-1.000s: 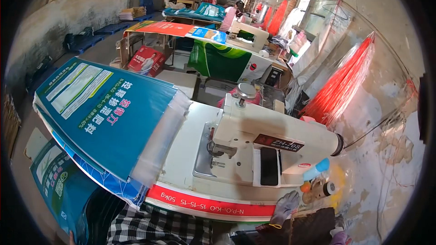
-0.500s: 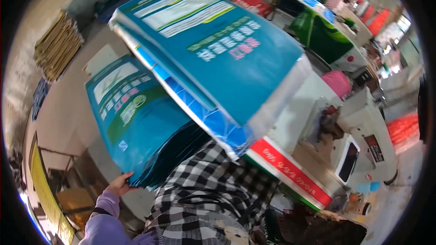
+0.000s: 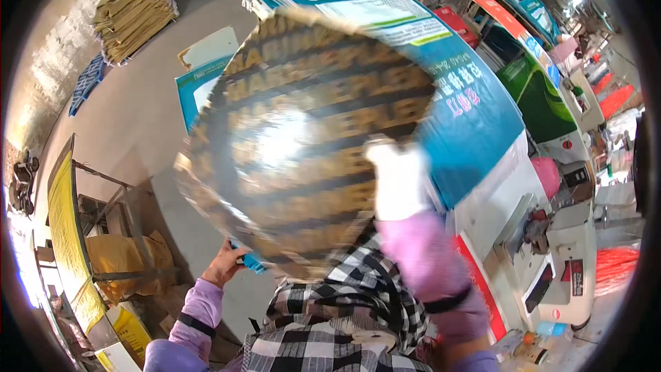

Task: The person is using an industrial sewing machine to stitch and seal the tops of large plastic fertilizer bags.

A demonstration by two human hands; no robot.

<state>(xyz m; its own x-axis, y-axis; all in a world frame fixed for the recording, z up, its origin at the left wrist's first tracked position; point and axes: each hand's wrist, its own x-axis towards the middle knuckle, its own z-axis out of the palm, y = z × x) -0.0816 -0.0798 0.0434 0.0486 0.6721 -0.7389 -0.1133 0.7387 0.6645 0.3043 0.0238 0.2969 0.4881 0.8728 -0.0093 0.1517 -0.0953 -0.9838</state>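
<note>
A large brown board (image 3: pixel 310 131) with dark printed bands and a glossy sheen stands tilted in front of me, smeared by motion. My right hand (image 3: pixel 398 176), in a white glove, grips it at its right edge; the fingertips are blurred. Low on the left, my bare left hand (image 3: pixel 226 262) is closed on the corner of a stack of teal printed bags (image 3: pixel 253 260). Most of that stack is hidden behind the board; another part shows at its upper left. Beyond, a thick pile of teal bags (image 3: pixel 475 124) lies on the worktable.
To the right stands a white sewing machine (image 3: pixel 575 262), with a phone (image 3: pixel 539 282) beside it. A yellow-covered metal frame (image 3: pixel 69 227) is at the left. Folded brown sacks (image 3: pixel 134 10) lean by the far wall. Farther right is another bench with a green sheet (image 3: pixel 533 93).
The brown board and my gloved right hand have come into view, covering much of the teal stack. My left hand keeps its hold on the bags' corner. The view has shifted.
</note>
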